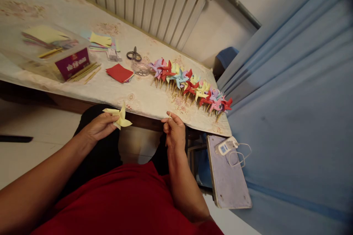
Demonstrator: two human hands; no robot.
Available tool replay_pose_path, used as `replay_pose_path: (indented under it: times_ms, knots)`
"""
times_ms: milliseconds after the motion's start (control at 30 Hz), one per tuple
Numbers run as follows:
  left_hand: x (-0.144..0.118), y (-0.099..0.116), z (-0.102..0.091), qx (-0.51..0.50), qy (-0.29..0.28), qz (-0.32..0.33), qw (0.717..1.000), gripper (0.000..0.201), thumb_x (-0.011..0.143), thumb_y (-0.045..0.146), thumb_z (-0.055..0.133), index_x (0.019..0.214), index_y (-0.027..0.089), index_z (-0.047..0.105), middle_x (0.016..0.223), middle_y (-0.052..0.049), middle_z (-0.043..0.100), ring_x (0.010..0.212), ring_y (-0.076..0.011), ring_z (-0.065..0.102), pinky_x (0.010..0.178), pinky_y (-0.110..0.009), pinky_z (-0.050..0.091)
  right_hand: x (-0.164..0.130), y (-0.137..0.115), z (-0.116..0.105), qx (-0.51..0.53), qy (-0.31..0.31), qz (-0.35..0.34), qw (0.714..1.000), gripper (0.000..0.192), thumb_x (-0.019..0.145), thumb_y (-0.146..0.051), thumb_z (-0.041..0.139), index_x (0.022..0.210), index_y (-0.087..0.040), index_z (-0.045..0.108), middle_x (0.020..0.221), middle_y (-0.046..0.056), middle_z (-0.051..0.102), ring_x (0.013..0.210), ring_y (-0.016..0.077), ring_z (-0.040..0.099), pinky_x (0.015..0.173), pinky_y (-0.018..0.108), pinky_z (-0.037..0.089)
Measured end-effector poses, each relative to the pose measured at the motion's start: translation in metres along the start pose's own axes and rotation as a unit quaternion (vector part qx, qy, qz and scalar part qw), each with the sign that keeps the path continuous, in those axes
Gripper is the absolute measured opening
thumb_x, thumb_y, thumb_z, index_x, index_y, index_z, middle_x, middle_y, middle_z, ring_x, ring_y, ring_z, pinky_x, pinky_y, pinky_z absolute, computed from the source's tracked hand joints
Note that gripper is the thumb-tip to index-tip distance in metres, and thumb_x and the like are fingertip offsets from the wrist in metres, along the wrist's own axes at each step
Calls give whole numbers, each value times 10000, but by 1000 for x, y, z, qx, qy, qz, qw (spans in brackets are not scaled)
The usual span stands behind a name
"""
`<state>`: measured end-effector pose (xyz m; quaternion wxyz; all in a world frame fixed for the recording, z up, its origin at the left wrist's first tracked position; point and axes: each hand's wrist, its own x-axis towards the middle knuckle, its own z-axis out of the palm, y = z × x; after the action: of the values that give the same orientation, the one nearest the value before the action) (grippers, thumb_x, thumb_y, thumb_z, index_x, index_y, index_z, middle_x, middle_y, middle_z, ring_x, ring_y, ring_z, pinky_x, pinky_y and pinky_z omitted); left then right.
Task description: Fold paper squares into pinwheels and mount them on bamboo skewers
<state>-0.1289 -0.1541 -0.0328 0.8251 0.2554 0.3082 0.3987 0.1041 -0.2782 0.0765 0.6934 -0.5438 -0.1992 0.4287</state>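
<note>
Between thumb and fingers, my left hand (102, 126) pinches a yellow paper pinwheel (122, 118) with its blades folded, just off the table's front edge. My right hand (174, 130) is closed around a thin wooden stick (169, 116), whose tip pokes up past the thumb. The two hands are apart, both above my lap. On the table beyond them, a long row of finished pinwheels (191, 86) on sticks lies in red, yellow, blue, pink and purple. A small stack of red paper squares (119, 73) sits nearer the left hand.
A clear plastic bin (33, 60) holds coloured paper; loose wooden sticks (87, 72) lie beside it. More paper sheets (100, 39), black-handled scissors (134, 55) and a clear container of small pins (141, 69) are at the back. A stool (231, 183) carries a white power strip (227, 146) with a cable.
</note>
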Motion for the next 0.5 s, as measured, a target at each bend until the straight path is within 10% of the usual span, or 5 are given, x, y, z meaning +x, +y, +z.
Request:
replay_pose_path:
  times_ms: [500]
  knots:
    - [-1,1,8,3,-30,-12,999,275,601,89,889,836,98,746,795,-78,764,707,-188,716,707,-274,613,-2,-1,1,7,2,10,1000,206,644,-234,714,826,-159,655,623,-18,665,438,55,448,419,184,238]
